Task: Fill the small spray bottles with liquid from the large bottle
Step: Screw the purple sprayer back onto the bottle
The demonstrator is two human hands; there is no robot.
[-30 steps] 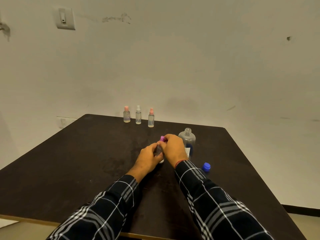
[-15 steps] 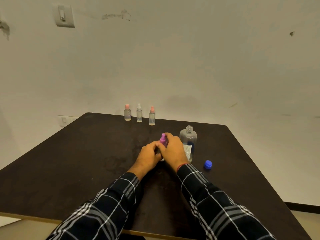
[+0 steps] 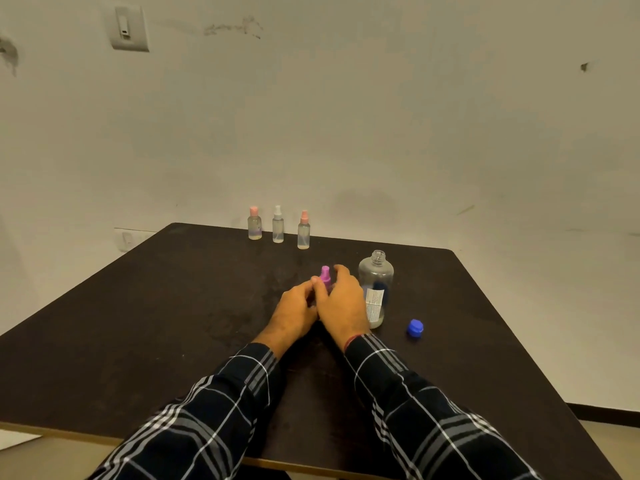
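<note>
My left hand (image 3: 294, 306) and right hand (image 3: 341, 303) both grip the purple-topped spray bottle (image 3: 325, 275) mid-tabletop (image 3: 138, 323). The uncapped large bottle (image 3: 375, 285) stands just at its 3 o'clock; three small bottles (image 3: 277, 225) stand at 12.

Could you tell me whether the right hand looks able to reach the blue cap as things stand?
Probably yes, once the right hand lets go of the purple-topped spray bottle: the blue cap lies uncovered right of the large bottle, and the hand could skirt that bottle's near side.
</note>
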